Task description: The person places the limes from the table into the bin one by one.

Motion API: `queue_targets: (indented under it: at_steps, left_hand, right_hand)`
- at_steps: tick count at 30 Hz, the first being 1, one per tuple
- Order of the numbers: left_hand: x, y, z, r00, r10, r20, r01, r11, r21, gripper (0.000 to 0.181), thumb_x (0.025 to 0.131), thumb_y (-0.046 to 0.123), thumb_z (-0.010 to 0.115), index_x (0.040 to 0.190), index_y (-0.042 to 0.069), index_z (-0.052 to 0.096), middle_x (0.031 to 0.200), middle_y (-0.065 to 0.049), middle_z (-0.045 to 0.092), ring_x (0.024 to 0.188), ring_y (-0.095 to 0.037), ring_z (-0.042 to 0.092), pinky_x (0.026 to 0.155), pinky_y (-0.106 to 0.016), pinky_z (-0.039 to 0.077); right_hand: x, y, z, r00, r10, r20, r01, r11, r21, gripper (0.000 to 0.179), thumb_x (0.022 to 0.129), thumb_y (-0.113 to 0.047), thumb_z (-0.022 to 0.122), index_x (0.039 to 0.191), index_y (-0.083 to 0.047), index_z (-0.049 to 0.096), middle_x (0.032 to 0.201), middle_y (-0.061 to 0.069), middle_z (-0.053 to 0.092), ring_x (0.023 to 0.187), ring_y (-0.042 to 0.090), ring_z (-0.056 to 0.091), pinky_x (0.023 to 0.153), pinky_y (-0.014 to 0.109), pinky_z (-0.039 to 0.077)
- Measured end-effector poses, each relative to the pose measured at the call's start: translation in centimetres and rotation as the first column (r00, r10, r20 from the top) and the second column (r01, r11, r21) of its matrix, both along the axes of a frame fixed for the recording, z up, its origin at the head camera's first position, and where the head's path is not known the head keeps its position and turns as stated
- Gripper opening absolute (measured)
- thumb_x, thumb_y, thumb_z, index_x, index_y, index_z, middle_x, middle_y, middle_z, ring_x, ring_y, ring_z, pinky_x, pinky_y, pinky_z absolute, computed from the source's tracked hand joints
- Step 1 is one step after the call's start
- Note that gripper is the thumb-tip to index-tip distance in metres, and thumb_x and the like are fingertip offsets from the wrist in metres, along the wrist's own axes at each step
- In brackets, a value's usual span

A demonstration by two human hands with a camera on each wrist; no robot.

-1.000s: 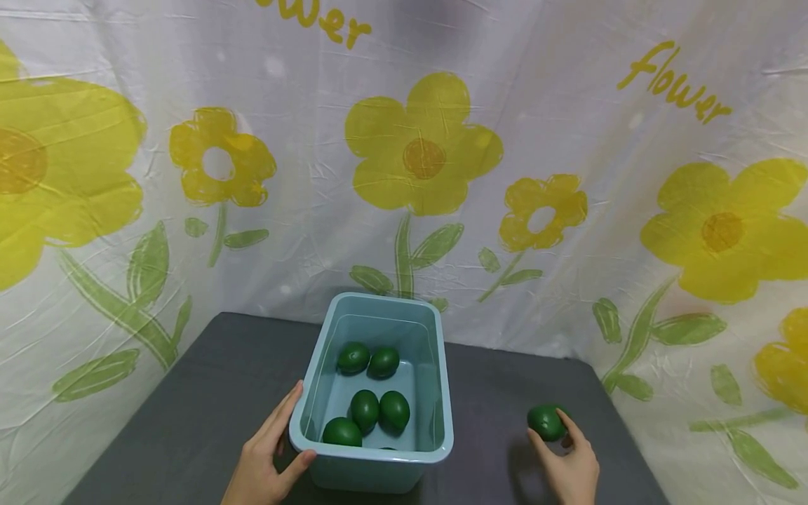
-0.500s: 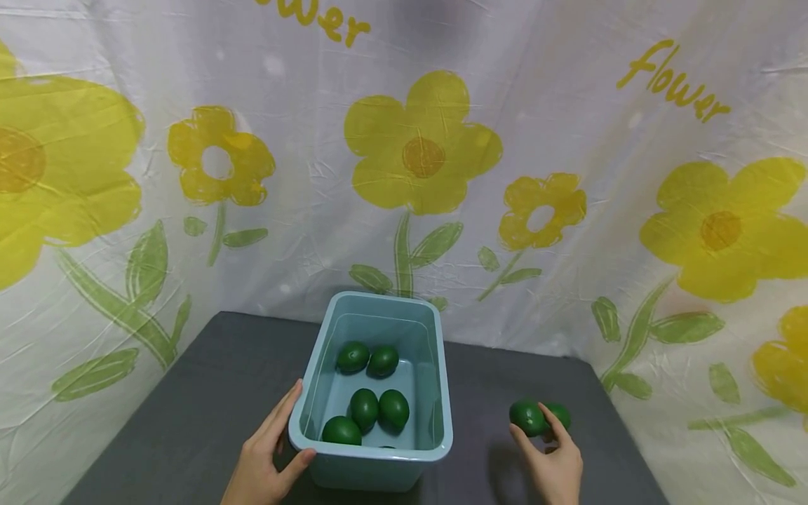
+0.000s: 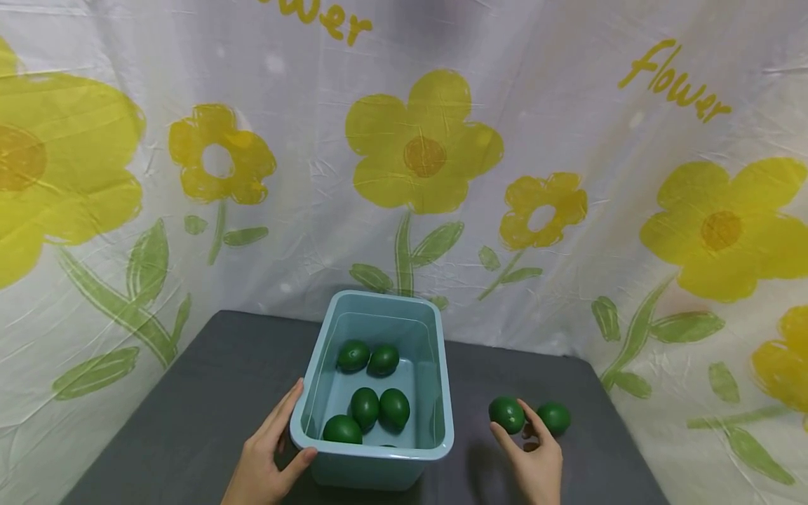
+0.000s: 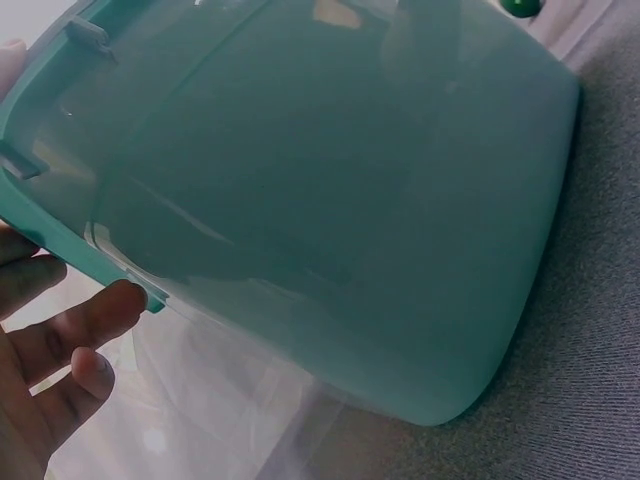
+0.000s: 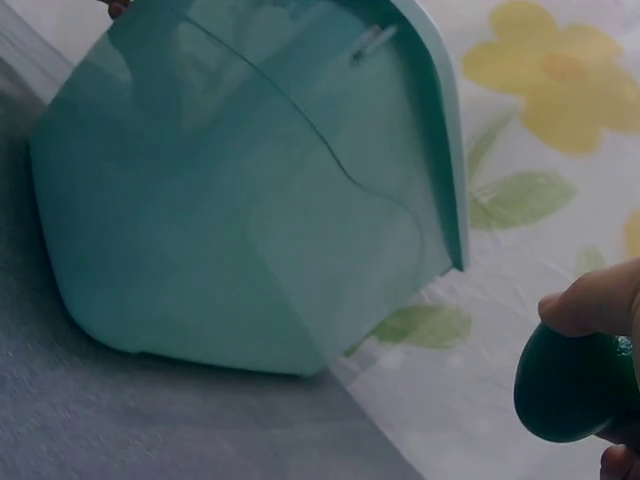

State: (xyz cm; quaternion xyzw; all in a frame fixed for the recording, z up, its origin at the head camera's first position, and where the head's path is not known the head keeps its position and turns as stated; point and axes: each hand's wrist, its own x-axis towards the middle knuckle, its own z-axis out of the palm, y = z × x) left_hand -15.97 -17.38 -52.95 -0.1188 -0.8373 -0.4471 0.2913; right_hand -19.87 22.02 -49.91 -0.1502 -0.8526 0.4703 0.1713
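My left hand (image 3: 268,452) holds the near left corner of a light blue plastic bin (image 3: 372,467), its thumb on the front rim and fingers along the side. In the left wrist view, fingertips touch the underside of the bin's rim (image 4: 70,245). Several dark green avocados lie inside, including a pair (image 3: 384,360) at the back. To the right of the bin, my right hand (image 3: 536,459) pinches an avocado (image 3: 507,414) between thumb and fingers, above the table. Another avocado (image 3: 554,419) sits just right of that hand. The bin's front wall partly hides one avocado.
The dark grey tabletop (image 3: 196,393) spreads under the bin on both sides. A white curtain (image 3: 303,231) printed with yellow flowers hangs behind and around the table. The bin's raised rim (image 3: 447,393) stands between my right hand and the avocados inside.
My right hand has moved left toward the bin with the avocado in it. The other avocado, hidden behind it at first, now shows fully. My left hand and the bin have stayed still.
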Motion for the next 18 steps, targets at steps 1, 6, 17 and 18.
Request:
queue_targets:
  at_steps: [1, 6, 17, 18]
  left_hand:
    - [0.0, 0.0, 0.0, 1.0, 0.0, 0.001, 0.0, 1.0, 0.001, 0.087, 0.088, 0.018, 0.085, 0.164, 0.017, 0.043, 0.16, -0.01, 0.052, 0.068, 0.001, 0.04, 0.059, -0.02, 0.04]
    - [0.0, 0.0, 0.0, 1.0, -0.003, -0.01, 0.003, 1.0, -0.003, 0.087, 0.087, 0.018, 0.086, 0.164, 0.015, 0.044, 0.16, -0.01, 0.052, 0.069, 0.001, 0.04, 0.06, -0.02, 0.04]
    - [-0.2, -0.1, -0.3, 0.999, -0.013, -0.039, 0.013, 1.0, 0.002, 0.089, 0.086, 0.018, 0.086, 0.164, 0.017, 0.043, 0.162, -0.007, 0.051, 0.069, 0.0, 0.04, 0.06, -0.019, 0.039]
    - [-0.2, -0.1, -0.4, 0.999, -0.013, -0.04, 0.013, 1.0, 0.003, 0.089, 0.086, 0.018, 0.086, 0.164, 0.017, 0.043, 0.162, -0.006, 0.051, 0.069, 0.0, 0.041, 0.06, -0.019, 0.039]
  right_hand:
    - [0.0, -0.2, -0.1, 1.0, 0.001, -0.01, -0.001, 1.0, -0.004, 0.07, 0.086, -0.036, 0.091, 0.145, -0.009, 0.066, 0.098, 0.008, 0.061, 0.085, 0.02, 0.052, 0.068, 0.025, 0.045]
    - [0.3, -1.1, -0.1, 0.999, -0.007, -0.046, 0.006, 1.0, -0.013, 0.067, 0.084, -0.033, 0.093, 0.141, -0.007, 0.069, 0.093, 0.006, 0.063, 0.079, 0.015, 0.052, 0.064, 0.024, 0.044]
    - [0.1, -2.3, 0.4, 0.995, 0.001, -0.105, -0.008, 0.997, -0.072, 0.063, 0.084, -0.027, 0.093, 0.14, -0.007, 0.07, 0.092, 0.005, 0.06, 0.081, 0.01, 0.049, 0.066, 0.022, 0.043]
    - [0.1, -2.4, 0.6, 0.994, 0.005, -0.109, -0.015, 0.996, -0.093, 0.064, 0.084, -0.027, 0.093, 0.14, -0.007, 0.069, 0.092, 0.005, 0.059, 0.08, 0.01, 0.048, 0.066, 0.022, 0.043]
